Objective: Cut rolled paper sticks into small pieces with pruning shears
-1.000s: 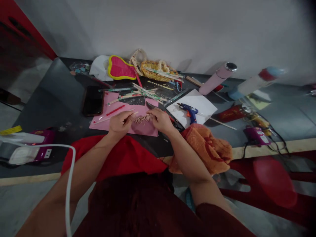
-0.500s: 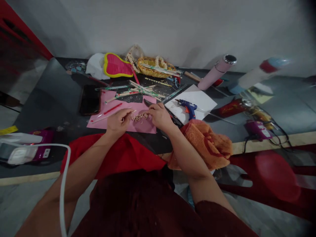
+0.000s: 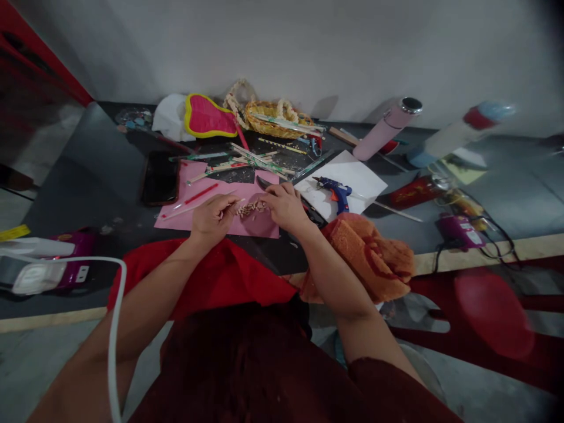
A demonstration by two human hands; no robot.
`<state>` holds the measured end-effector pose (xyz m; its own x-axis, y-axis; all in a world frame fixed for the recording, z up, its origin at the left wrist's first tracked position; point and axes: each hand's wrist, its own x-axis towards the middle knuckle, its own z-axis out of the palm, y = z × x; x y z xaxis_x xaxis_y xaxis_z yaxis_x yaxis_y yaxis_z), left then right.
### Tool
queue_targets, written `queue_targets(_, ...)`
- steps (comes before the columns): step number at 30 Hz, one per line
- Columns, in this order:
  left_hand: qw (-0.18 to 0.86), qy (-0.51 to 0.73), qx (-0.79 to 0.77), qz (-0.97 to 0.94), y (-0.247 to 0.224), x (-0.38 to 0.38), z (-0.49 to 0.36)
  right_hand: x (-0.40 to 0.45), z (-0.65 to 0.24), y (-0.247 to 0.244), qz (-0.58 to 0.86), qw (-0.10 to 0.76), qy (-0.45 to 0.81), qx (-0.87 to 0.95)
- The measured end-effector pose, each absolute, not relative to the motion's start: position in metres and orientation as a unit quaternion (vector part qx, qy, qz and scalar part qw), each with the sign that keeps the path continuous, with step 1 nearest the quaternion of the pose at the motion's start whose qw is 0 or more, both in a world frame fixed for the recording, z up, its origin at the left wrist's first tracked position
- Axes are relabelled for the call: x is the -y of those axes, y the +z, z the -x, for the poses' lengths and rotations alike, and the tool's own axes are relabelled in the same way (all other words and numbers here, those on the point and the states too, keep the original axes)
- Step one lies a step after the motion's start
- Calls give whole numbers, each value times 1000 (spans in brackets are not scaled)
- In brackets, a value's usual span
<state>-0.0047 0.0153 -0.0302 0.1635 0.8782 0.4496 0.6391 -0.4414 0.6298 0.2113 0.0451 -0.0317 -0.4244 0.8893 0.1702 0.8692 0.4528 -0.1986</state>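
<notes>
Grey wall stands behind a dark table, and from the head camera we look down at pink paper on the tabletop, between our forearms. Over that paper is a small knobbly strand of pale bits, between our two hands. Its long axis runs mostly side to side, tipping slightly up and away towards the right.

Our right hand is the nearer one: its thumb and fingers are drawn in to a pinch on the strand's right end, with hardly any gap. Our left hand sits just beside the other end, its fingers curled and their tips close together on a pale sliver that points towards the strand. Whether the sliver touches the strand, we cannot tell.

Beyond the fingers lies a loose pile of sticks. To the right of our right hand, a blue glue gun rests on white paper; left of our left hand lies a phone, against the pink paper's edge.
</notes>
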Motion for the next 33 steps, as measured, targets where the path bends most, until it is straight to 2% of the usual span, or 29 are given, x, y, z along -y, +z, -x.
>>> queue_targets(16,166,390,-488,-763,-30,-14,6,-51,-221,-26,524,198,60,826)
queue_targets(25,166,389,-484,-766,-28,-14,4,-47,-211,-31,506,149,62,847)
queue_targets(33,184,385,-481,-766,-26,-12,2,-46,-209,-33,509,147,63,845)
